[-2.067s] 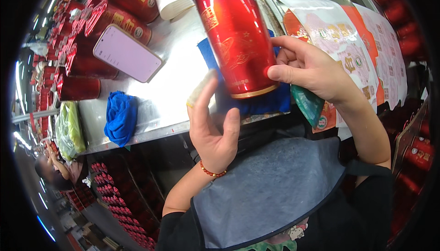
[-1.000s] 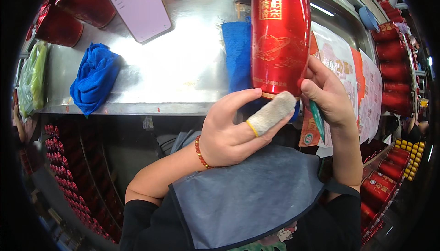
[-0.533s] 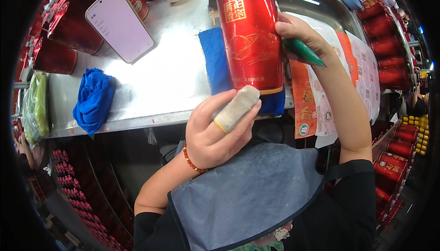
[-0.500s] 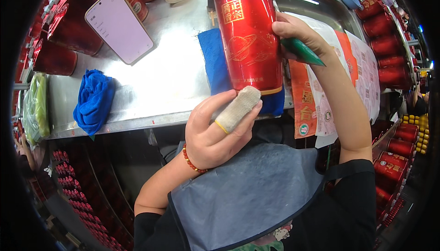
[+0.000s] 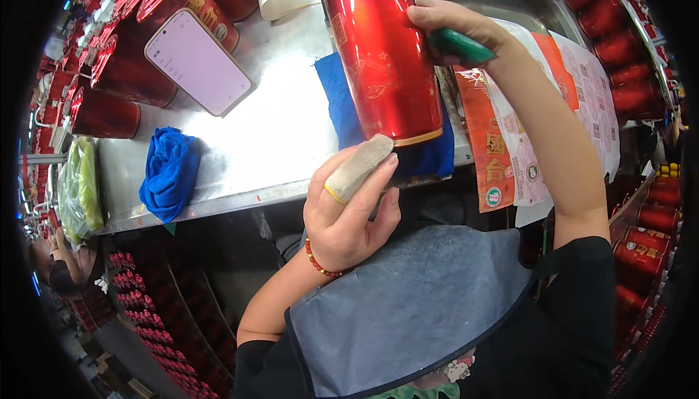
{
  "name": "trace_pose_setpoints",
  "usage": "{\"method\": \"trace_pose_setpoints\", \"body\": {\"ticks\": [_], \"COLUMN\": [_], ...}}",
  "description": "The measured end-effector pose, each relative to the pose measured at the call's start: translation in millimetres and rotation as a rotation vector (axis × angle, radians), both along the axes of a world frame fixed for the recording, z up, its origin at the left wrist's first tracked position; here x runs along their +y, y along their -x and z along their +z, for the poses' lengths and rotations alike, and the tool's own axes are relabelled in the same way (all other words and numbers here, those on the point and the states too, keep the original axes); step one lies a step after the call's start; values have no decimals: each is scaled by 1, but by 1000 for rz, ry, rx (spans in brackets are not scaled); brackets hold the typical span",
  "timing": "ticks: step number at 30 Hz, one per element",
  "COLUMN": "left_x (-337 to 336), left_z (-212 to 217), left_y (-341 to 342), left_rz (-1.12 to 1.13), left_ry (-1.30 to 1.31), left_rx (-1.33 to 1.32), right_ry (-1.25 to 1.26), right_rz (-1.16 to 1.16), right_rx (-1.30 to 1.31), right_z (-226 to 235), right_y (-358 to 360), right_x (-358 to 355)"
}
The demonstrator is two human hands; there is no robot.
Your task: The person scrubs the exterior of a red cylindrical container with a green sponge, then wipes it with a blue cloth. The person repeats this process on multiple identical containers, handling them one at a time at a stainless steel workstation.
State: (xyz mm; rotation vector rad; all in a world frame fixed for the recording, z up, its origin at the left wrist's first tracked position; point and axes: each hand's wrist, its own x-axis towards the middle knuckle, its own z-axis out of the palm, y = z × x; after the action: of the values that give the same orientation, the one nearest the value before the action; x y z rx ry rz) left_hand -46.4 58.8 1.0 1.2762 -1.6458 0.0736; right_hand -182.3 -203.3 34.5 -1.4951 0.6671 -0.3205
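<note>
Steel bench (image 5: pixel 277 122) — red tin (image 5: pixel 382 53) btw hands, label sheets (image 5: pixel 510 144) right

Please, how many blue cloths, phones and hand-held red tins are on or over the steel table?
Blue cloths: 2, one crumpled, one flat under the tin
Phone: 1
Held red tin: 1, between left hand and right hand
Total: 4
</note>
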Motion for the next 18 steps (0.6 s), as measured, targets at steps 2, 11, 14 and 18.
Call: {"method": "trace_pose_setpoints", "body": {"ticks": [2, 11, 14, 18], "left_x": [0, -9, -6, -5], "left_z": [1, 17, 9, 14], "left_y": [-1, 3, 2, 2], "left_rz": [-12, -11, 9, 12], "left_ry": [-8, -15, -3, -31], "left_rx": [11, -160, -87, -135], "right_ry": [-34, 191, -48, -26], "right_rz": [14, 25, 34, 30], "right_rx": [-12, 168, 28, 0], "right_z": [-5, 41, 10, 9], "right_y": [-3, -11, 5, -5], "right_x": [-7, 15, 2, 10]}}
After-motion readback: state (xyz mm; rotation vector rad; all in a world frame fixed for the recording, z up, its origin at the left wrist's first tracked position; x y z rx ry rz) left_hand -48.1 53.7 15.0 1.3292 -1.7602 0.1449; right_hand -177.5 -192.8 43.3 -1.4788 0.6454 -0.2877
